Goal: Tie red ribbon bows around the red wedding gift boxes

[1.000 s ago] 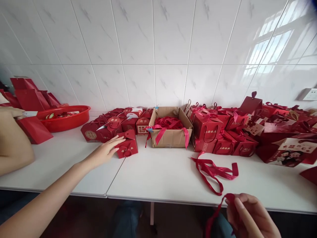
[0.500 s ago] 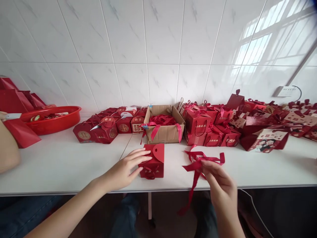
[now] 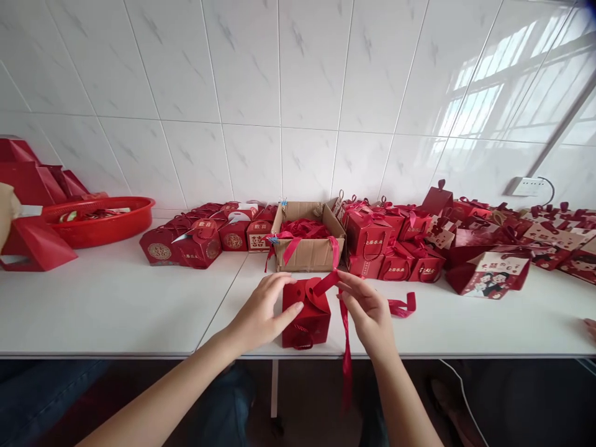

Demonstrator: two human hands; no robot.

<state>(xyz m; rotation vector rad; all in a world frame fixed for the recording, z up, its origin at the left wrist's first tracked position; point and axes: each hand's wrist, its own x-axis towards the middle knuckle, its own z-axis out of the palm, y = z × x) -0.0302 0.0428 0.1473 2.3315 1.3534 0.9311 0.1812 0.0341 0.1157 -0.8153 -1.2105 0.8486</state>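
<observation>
A small red gift box (image 3: 310, 332) with a rope handle on its front stands near the table's front edge. My left hand (image 3: 265, 312) rests against its left side and top, thumb and fingers spread around the corner. Just right of the box, my right hand (image 3: 367, 310) pinches a red ribbon (image 3: 346, 360). One short end of the ribbon lies over the round top flap, and a long tail hangs past the table edge. More red ribbon (image 3: 403, 305) lies on the table behind my right hand.
Behind the box stands an open cardboard box (image 3: 310, 257) of red ribbons. Red gift boxes (image 3: 198, 245) sit left of it, with stacked ribboned boxes (image 3: 370, 233) on the right. A red plastic basin (image 3: 107, 230) is at far left, near a person's arm (image 3: 5, 211).
My right hand has moved left to the box, bringing the ribbon over its top. The box now sits slightly further right, with its top flaps overlapping. My left hand has moved right with it.
</observation>
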